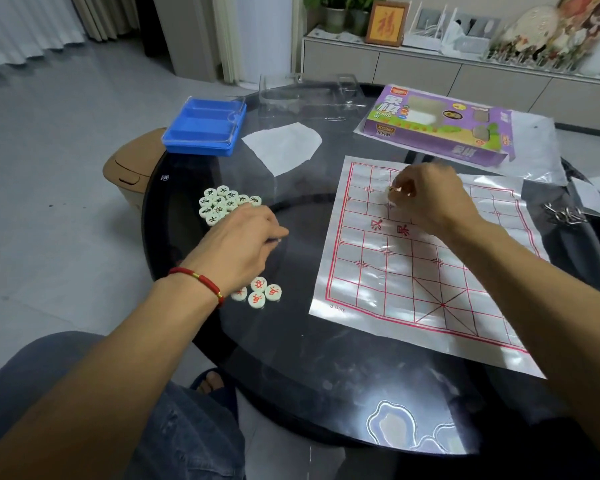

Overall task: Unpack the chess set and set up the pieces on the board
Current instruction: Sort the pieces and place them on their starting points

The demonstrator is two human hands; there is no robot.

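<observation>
My left hand reaches forward, palm down, fingers curled under. My right hand stretches farther out, fingertips pinched together, wrist raised.

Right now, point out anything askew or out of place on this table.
The board sheet lies skewed to the table edge, its near right corner overhanging. The purple box lies flattened. Loose pieces sit off the board.

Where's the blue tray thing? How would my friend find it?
Start at the round black glass table and look to its far left edge, beyond the cluster of white pieces with dark characters. The blue tray sits there, partly overhanging. It's the only blue thing, rectangular, split into compartments.
</observation>
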